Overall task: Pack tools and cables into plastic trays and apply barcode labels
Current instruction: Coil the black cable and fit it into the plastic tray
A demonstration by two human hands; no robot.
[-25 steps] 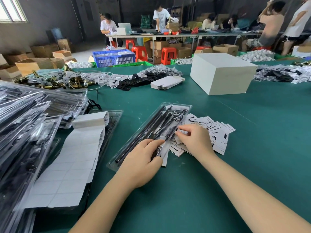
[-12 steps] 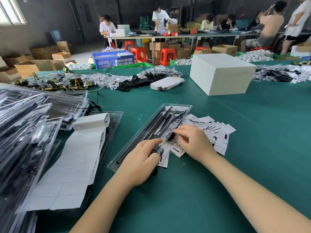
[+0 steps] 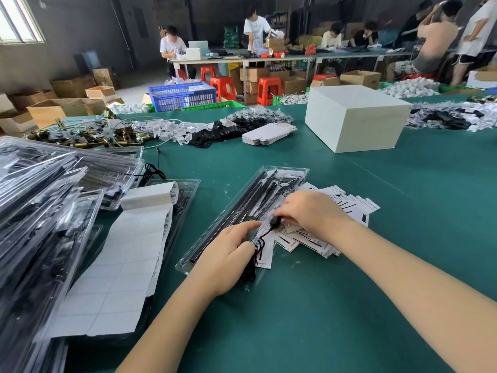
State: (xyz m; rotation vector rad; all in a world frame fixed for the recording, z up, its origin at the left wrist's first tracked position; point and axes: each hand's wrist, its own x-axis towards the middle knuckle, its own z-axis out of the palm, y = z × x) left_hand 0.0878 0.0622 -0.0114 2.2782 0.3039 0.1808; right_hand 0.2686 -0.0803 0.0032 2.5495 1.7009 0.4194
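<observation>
Beside tray (image 3: 291,172) edge, open table (image 3: 403,238).

I see dark walls and a bright window (image 3: 18,21) upper left. Red stools (image 3: 269,90) stand under the far table (image 3: 269,60).
</observation>
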